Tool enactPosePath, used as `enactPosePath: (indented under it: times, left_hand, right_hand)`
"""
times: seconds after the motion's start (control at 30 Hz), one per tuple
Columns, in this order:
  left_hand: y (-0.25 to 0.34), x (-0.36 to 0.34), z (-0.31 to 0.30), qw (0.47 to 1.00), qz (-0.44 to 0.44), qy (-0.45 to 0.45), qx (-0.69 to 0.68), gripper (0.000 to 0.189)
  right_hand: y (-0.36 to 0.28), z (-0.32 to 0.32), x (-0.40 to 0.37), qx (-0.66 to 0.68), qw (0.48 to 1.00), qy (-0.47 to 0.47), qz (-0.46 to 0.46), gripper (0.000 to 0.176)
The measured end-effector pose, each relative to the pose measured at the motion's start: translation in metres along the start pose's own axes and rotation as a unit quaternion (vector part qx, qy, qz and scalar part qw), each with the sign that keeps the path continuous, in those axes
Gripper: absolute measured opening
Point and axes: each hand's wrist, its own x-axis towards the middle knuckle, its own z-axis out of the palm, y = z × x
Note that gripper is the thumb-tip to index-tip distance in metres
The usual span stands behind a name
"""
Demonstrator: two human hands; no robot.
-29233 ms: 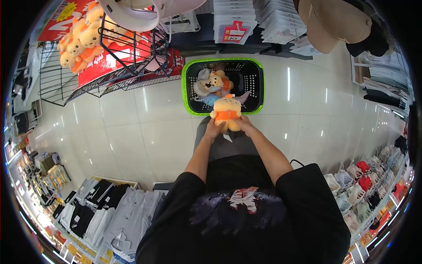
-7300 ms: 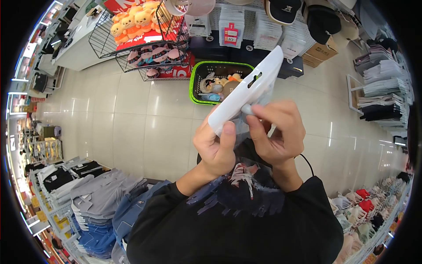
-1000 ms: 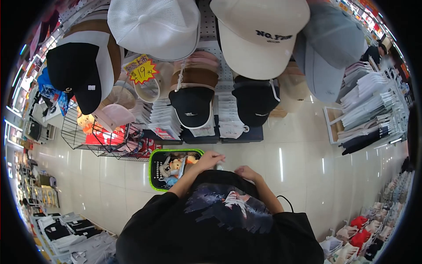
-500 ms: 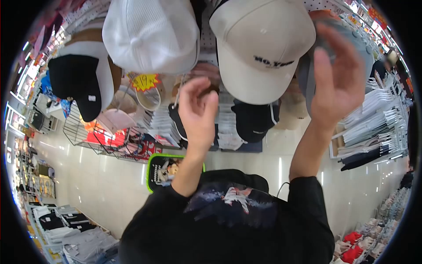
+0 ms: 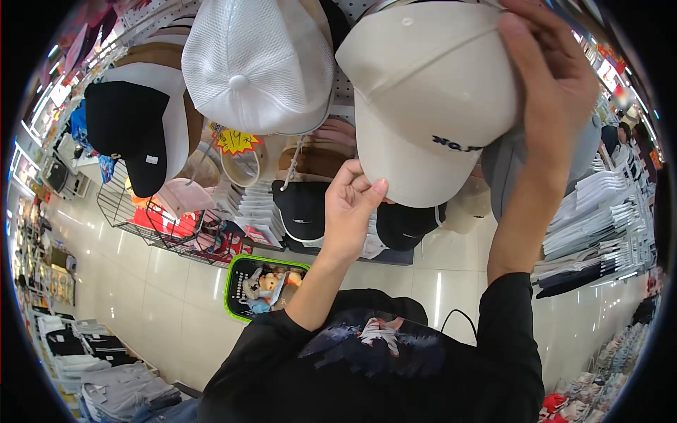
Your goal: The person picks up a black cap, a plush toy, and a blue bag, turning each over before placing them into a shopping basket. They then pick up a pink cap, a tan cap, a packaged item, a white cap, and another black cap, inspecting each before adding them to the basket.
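A beige baseball cap (image 5: 430, 92) with dark lettering on its front hangs brim-down on the rack, crown toward me. My left hand (image 5: 352, 211) pinches the brim's lower left edge between thumb and fingers. Up at the right side of the crown, my right hand (image 5: 553, 84) has its thumb on the fabric and its fingers curled over the top edge, partly out of sight. Left of this cap hangs a white mesh cap (image 5: 257, 70), apart from both hands. A grey cap (image 5: 504, 166) shows behind my right forearm.
A black cap (image 5: 130, 127) hangs farther left. Lower down are another black cap (image 5: 303, 208) and a yellow price tag (image 5: 235, 139). A wire basket (image 5: 148, 236) sits at the left. On the floor stands a green-rimmed shopping basket (image 5: 229, 289) holding toys. Hung clothes (image 5: 592, 211) line the right.
Both hands have closed on the beige cap, the left at its brim and the right at its crown. The cap appears larger and lower in view.
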Motion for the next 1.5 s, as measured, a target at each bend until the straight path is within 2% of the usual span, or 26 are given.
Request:
enactPosePath:
  times: [0.07, 0.17, 0.23, 0.27, 0.33, 0.37, 0.4, 0.53, 0.6, 0.67, 0.73, 0.77, 0.8, 0.87, 0.93, 1.03, 1.07, 1.13, 1.23, 1.27, 1.3, 1.33, 1.37, 1.43, 1.47, 1.5]
  left_hand:
    - [0.004, -0.003, -0.003, 1.000, 0.016, -0.004, -0.012, 0.019]
    - [0.014, -0.002, -0.010, 0.996, 0.014, -0.084, -0.011, 0.027]
    - [0.018, -0.009, -0.010, 0.994, 0.039, -0.092, 0.043, 0.048]
    - [0.016, -0.015, -0.019, 0.994, 0.033, -0.098, 0.040, 0.048]
    - [0.011, -0.029, -0.045, 0.983, -0.050, -0.174, -0.001, 0.071]
    - [0.022, -0.043, -0.038, 0.983, -0.112, -0.113, -0.088, 0.082]
    - [0.022, -0.053, -0.044, 0.982, -0.118, -0.116, -0.093, 0.082]
    - [0.013, -0.085, -0.098, 0.919, -0.307, -0.185, -0.166, 0.082]
    - [0.003, -0.106, -0.126, 0.890, -0.357, -0.198, -0.201, 0.082]
    - [-0.009, -0.134, -0.154, 0.865, -0.445, -0.086, -0.217, 0.081]
    - [-0.019, -0.154, -0.176, 0.840, -0.476, -0.054, -0.257, 0.076]
    - [-0.025, -0.162, -0.185, 0.818, -0.504, -0.030, -0.276, 0.072]
    - [-0.033, -0.171, -0.196, 0.816, -0.501, -0.025, -0.288, 0.072]
    - [-0.046, -0.191, -0.212, 0.793, -0.505, 0.089, -0.328, 0.063]
    - [-0.041, -0.197, -0.214, 0.814, -0.475, 0.120, -0.312, 0.055]
    - [-0.046, -0.211, -0.229, 0.844, -0.408, 0.161, -0.309, 0.054]
    - [-0.040, -0.215, -0.229, 0.846, -0.406, 0.164, -0.306, 0.054]
    - [-0.029, -0.216, -0.225, 0.857, -0.379, 0.164, -0.307, 0.054]
    - [-0.004, -0.217, -0.195, 0.885, -0.301, 0.127, -0.332, 0.068]
    - [-0.006, -0.225, -0.200, 0.874, -0.290, 0.045, -0.388, 0.079]
    - [-0.005, -0.228, -0.202, 0.896, -0.302, -0.044, -0.322, 0.082]
    - [-0.002, -0.234, -0.194, 0.918, -0.277, -0.078, -0.272, 0.080]
    - [0.004, -0.242, -0.180, 0.941, -0.269, -0.073, -0.191, 0.077]
    - [0.006, -0.262, -0.159, 0.963, -0.258, -0.074, 0.015, 0.071]
    - [0.010, -0.282, -0.146, 0.971, -0.207, -0.076, 0.089, 0.062]
    - [0.012, -0.302, -0.141, 0.949, -0.189, -0.121, 0.220, 0.054]
  right_hand:
    - [-0.012, -0.008, -0.005, 0.002, 1.000, 0.028, 0.009, 0.020]
    - [-0.033, -0.022, -0.015, -0.044, 0.995, 0.061, -0.063, 0.026]
    - [-0.043, -0.028, -0.023, -0.099, 0.987, 0.067, -0.104, 0.030]
    - [-0.052, -0.026, -0.038, -0.089, 0.993, 0.050, -0.053, 0.035]
    - [-0.066, -0.004, -0.057, -0.028, 0.999, 0.000, -0.040, 0.038]
    - [-0.066, -0.002, -0.068, -0.009, 0.999, -0.038, -0.003, 0.038]
    - [-0.066, 0.000, -0.079, 0.010, 0.996, -0.075, 0.036, 0.039]
    - [-0.057, 0.018, -0.129, -0.095, 0.949, -0.193, 0.229, 0.038]
    - [-0.054, 0.016, -0.161, -0.156, 0.917, -0.247, 0.271, 0.042]
    - [-0.055, 0.018, -0.192, -0.208, 0.873, -0.313, 0.310, 0.046]
    - [-0.061, 0.025, -0.219, -0.129, 0.842, -0.423, 0.309, 0.065]
    - [-0.066, 0.033, -0.230, -0.131, 0.833, -0.435, 0.314, 0.065]
    - [-0.071, 0.043, -0.241, -0.087, 0.815, -0.480, 0.312, 0.073]
    - [-0.080, 0.061, -0.266, -0.036, 0.755, -0.574, 0.315, 0.091]
    - [-0.089, 0.073, -0.296, -0.029, 0.723, -0.605, 0.332, 0.085]
    - [-0.091, 0.087, -0.336, -0.068, 0.761, -0.589, 0.263, 0.074]
    - [-0.093, 0.094, -0.341, -0.086, 0.781, -0.551, 0.280, 0.060]
    - [-0.093, 0.095, -0.352, -0.127, 0.810, -0.519, 0.241, 0.050]
    - [-0.104, 0.086, -0.348, -0.103, 0.841, -0.469, 0.249, 0.042]
    - [-0.107, 0.082, -0.351, -0.094, 0.859, -0.424, 0.270, 0.038]
    - [-0.110, 0.077, -0.356, -0.086, 0.875, -0.376, 0.293, 0.034]
    - [-0.117, 0.072, -0.352, -0.102, 0.871, -0.348, 0.330, 0.031]
    - [-0.126, 0.067, -0.343, -0.118, 0.866, -0.319, 0.367, 0.028]
    - [-0.144, 0.055, -0.337, -0.139, 0.895, -0.225, 0.358, 0.028]
    - [-0.155, 0.045, -0.340, -0.142, 0.895, -0.210, 0.367, 0.028]
    - [-0.168, 0.034, -0.344, -0.130, 0.891, -0.198, 0.387, 0.027]
